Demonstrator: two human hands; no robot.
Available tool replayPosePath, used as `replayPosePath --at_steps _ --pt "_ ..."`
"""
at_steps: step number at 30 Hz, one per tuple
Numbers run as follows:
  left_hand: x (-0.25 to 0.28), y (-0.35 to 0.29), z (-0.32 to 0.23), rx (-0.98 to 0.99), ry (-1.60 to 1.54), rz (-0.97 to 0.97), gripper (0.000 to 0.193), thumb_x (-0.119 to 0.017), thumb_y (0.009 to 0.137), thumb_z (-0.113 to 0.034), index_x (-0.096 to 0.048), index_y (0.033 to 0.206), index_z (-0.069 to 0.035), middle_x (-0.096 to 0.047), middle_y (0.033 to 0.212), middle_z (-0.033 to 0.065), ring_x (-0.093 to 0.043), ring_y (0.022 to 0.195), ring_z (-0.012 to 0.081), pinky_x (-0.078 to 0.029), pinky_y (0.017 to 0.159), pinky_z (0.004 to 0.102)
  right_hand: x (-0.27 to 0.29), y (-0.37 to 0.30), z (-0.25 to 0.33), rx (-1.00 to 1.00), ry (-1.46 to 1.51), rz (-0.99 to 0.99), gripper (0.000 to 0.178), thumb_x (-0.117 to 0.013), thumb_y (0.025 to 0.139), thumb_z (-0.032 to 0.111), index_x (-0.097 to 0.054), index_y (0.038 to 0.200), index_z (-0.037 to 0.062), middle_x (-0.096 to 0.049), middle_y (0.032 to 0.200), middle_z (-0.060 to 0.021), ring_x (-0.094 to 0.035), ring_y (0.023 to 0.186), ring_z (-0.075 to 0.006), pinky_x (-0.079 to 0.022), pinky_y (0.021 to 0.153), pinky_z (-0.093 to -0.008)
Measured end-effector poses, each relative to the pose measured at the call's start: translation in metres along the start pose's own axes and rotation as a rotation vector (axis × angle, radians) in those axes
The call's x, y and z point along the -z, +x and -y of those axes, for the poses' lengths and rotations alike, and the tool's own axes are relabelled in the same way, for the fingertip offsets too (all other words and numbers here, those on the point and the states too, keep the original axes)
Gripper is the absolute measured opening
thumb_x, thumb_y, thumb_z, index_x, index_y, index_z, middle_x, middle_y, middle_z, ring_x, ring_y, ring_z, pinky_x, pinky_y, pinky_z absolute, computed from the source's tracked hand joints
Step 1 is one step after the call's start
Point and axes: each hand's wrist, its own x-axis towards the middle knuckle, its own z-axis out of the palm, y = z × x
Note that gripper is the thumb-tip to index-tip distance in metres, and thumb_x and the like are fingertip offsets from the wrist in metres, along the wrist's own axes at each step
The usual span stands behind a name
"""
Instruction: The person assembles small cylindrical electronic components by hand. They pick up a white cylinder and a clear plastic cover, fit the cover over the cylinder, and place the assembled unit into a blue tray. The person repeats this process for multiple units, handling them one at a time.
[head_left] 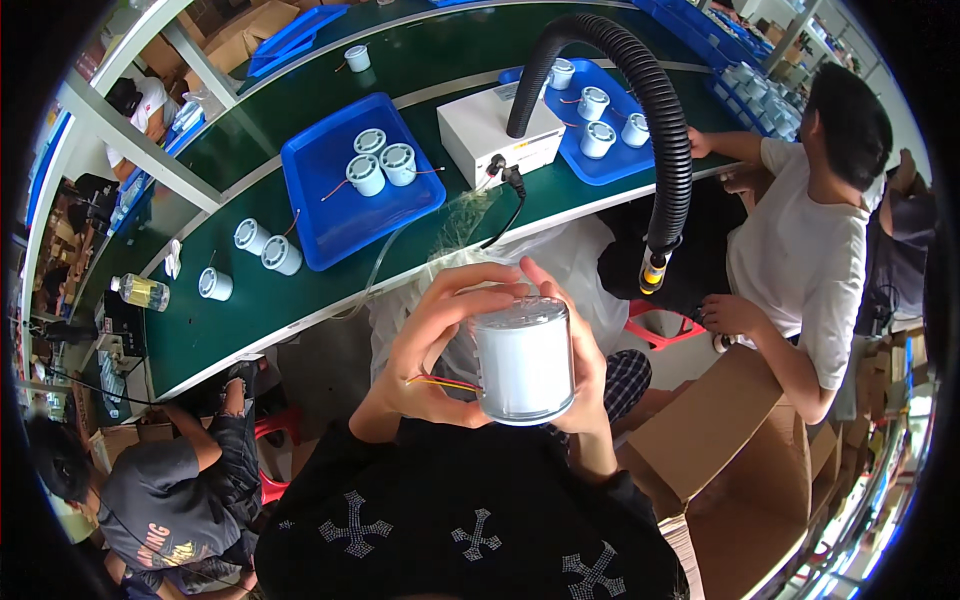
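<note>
A: Start at the hands. What do we have?

B: Left hand (425, 345) and right hand (592, 385), both clamped on one white cylindrical housing (525, 360), held off the worktop (190, 335), in front of the chest. Red and yellow leads (445, 382) run from its left side to the left hand.

A: Step, by our reckoning?

B: Two-handed handling in the air; we'd call it a look-over or a turning into position. No tool seen in either hand.

A: What would the next move call for?

B: We judge: an even squeeze on the glossy wall, leads kept slack and out from under the fingers.

A: Pose?

B: Left fingers arched over the upper rim, thumb low on the near side. Right hand along the right wall, partly hidden behind it, fingertips reaching up past the top. Wrists raised, forearms in from below.

A: Further out?

B: Clear plastic sheeting (585, 250) behind the hands. To the right, a black corrugated hose (675, 150) hangs down from a white box unit (490, 135), yellow-tipped nozzle (652, 272) at its end. Beyond, a blue tray (315, 225) bears three similar housings (365, 174).
</note>
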Motion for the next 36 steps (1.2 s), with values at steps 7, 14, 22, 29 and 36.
replayPosePath --at_steps 7,14,22,29,36 --pt "0.0 0.004 -0.002 0.039 0.009 -0.031 0.081 -0.08 0.058 -0.031 -0.044 0.12 0.007 -0.038 0.127 0.0268 -0.046 0.113 0.0346 -0.038 0.093 0.0418 -0.004 -0.003 0.002 0.025 0.131 -0.106 0.085 -0.081 0.06 0.009 -0.03 0.127 0.008 -0.03 0.135 -0.0273 -0.035 0.125 -0.0335 -0.031 0.1 -0.0447" --pt "0.004 0.0 -0.002 -0.031 0.146 -0.054 0.075 -0.08 0.058 -0.025 -0.048 0.119 0.002 -0.047 0.122 0.0217 -0.047 0.113 0.0325 -0.036 0.094 0.0409 0.003 -0.004 0.002 0.088 -0.019 -0.142 0.084 -0.08 0.06 0.004 -0.028 0.126 0.0089 -0.037 0.129 -0.0293 -0.042 0.12 -0.0342 -0.035 0.096 -0.0437" --pt "0.007 0.006 -0.012 -0.014 0.159 -0.01 0.078 -0.083 0.054 -0.026 -0.049 0.119 0.003 -0.051 0.12 0.0202 -0.049 0.11 0.0311 -0.038 0.093 0.0404 0.006 -0.009 0.001 0.107 -0.144 -0.17 0.081 -0.08 0.058 0.003 -0.034 0.124 0.0082 -0.043 0.125 -0.0264 -0.044 0.118 -0.035 -0.037 0.092 -0.0401" --pt "0.006 0.006 -0.015 -0.004 0.238 0.006 0.079 -0.082 0.054 -0.023 -0.047 0.12 0.003 -0.051 0.121 0.0191 -0.05 0.11 0.0304 -0.038 0.092 0.0394 0.015 -0.011 0.004 0.074 -0.276 -0.075 0.089 -0.082 0.057 0.005 -0.027 0.127 0.0105 -0.039 0.126 -0.0314 -0.045 0.117 -0.0344 -0.039 0.094 -0.044" --pt "0.002 0.006 -0.017 0.027 0.292 0.025 0.076 -0.081 0.056 -0.02 -0.048 0.12 0.003 -0.048 0.119 0.0178 -0.048 0.108 0.0292 -0.04 0.089 0.0378 0.007 -0.012 0.008 0.062 -0.235 -0.149 0.078 -0.081 0.057 0.005 -0.037 0.122 0.0064 -0.045 0.125 -0.0255 -0.045 0.118 -0.0327 -0.037 0.091 -0.0378"
